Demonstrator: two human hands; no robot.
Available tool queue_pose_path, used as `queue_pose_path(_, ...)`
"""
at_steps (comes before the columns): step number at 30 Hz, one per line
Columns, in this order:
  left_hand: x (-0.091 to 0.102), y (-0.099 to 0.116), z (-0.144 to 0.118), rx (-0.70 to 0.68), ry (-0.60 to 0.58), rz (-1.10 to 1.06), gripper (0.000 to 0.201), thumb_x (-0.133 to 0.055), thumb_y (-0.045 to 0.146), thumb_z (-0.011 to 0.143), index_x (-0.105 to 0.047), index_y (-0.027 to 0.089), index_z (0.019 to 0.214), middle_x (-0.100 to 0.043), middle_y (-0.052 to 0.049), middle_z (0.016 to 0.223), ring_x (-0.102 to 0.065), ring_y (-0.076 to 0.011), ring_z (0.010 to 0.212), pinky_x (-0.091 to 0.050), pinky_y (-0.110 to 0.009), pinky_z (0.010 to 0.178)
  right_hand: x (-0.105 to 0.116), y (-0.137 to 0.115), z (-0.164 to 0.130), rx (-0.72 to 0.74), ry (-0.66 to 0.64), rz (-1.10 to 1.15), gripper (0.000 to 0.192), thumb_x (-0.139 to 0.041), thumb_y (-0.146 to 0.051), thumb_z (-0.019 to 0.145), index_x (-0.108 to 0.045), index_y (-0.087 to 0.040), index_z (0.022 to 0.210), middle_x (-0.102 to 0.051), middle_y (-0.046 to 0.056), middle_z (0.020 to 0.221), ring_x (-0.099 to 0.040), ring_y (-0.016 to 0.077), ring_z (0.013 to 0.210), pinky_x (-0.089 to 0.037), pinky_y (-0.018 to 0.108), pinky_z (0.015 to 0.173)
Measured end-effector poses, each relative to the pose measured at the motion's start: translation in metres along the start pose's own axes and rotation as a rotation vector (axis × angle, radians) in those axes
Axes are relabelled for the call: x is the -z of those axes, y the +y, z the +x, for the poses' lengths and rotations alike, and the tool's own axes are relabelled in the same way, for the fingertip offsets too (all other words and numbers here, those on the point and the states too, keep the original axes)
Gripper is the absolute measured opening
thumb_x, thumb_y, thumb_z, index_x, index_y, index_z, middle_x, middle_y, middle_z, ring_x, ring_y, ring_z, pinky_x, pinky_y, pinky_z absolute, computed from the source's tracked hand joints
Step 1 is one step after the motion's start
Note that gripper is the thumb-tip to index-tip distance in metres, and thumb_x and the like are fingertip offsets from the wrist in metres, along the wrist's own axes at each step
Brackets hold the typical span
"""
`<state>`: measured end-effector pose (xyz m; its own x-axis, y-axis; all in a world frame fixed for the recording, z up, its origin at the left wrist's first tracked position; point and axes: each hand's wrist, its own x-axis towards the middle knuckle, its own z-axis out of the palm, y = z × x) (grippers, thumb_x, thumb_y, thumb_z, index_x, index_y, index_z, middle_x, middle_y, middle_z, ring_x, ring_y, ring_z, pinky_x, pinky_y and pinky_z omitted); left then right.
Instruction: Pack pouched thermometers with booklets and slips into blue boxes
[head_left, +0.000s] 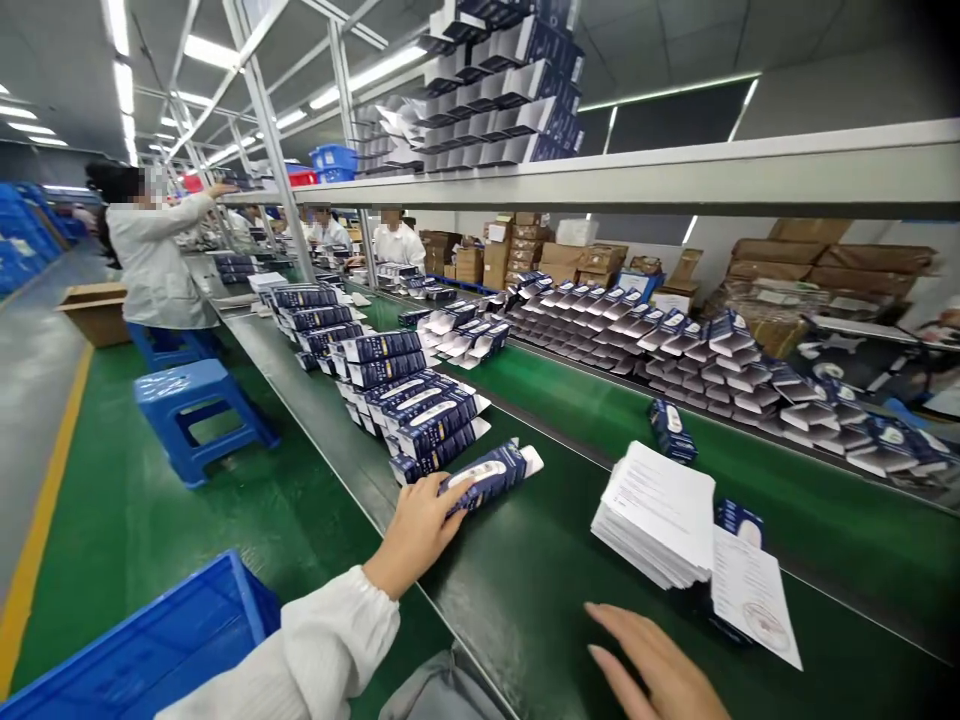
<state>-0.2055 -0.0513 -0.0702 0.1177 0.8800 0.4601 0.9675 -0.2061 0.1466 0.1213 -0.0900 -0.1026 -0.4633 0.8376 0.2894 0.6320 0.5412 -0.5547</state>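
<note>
Left hand [422, 518] — half-curled, gripping blue box [496, 474].

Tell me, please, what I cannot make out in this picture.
In the head view:
Bare right hand: wrist cut off by the bottom edge.
Dark blue cardboard box: near end partly hidden by the bare left hand.
Stacked white paper sheets: print too small to read.
Blue plastic crate: cut off by the bottom edge.

Gap between held box [491, 476] and paper stack [658, 505] — box stacks [420, 408] blocking left, shelf [675, 175] overhead
</note>
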Motion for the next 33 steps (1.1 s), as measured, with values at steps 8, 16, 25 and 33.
queue_pose_path(8, 0.07, -0.101, 0.086, 0.269, 0.33, 0.023, 0.036, -0.051, 0.035, 0.087, -0.058, 0.027, 0.122, -0.052, -0.012, 0.12, -0.051, -0.0313, 0.11, -0.04, -0.05, 0.094, -0.072, -0.053, 0.085, 0.013, -0.256, 0.276, 0.031, -0.046, -0.037, 0.093, -0.061, -0.03, 0.119, -0.059, 0.004, 0.123, -0.053, 0.0271, 0.115, -0.045, 0.043, 0.1)
queue_pose_path(16, 0.011, -0.119, 0.069, 0.463, 0.564, -0.162, 0.043, -0.046, 0.035, 0.091, -0.046, 0.022, 0.132, -0.032, -0.012, 0.144, -0.027, -0.0268, 0.135, -0.025, -0.045, 0.111, -0.152, -0.06, 0.171, -0.21, -0.114, 0.701, 0.061, -0.057, -0.047, 0.083, -0.043, -0.019, 0.136, -0.047, 0.016, 0.133, -0.058, 0.0277, 0.109, -0.055, 0.037, 0.082)
queue_pose_path(25, -0.035, -0.152, 0.018, 0.778, 0.651, -0.483, 0.045, -0.034, 0.041, 0.094, -0.039, 0.02, 0.133, -0.033, -0.014, 0.141, -0.029, -0.0255, 0.137, -0.027, -0.047, 0.112, -0.203, -0.087, 0.276, -0.176, -0.07, 0.751, 0.069, -0.061, -0.043, 0.077, -0.039, -0.023, 0.139, -0.063, 0.01, 0.108, -0.064, 0.0244, 0.094, -0.055, 0.035, 0.073)
queue_pose_path(33, -0.055, -0.19, 0.025, 0.81, 0.656, -0.593, 0.044, -0.035, 0.037, 0.093, -0.037, 0.019, 0.134, -0.035, -0.014, 0.142, -0.031, -0.0238, 0.136, -0.035, -0.042, 0.109, -0.241, -0.108, 0.327, -0.136, -0.027, 0.764, 0.066, -0.063, -0.038, 0.073, -0.045, -0.02, 0.134, -0.064, 0.009, 0.107, -0.064, 0.0232, 0.095, -0.052, 0.034, 0.082)
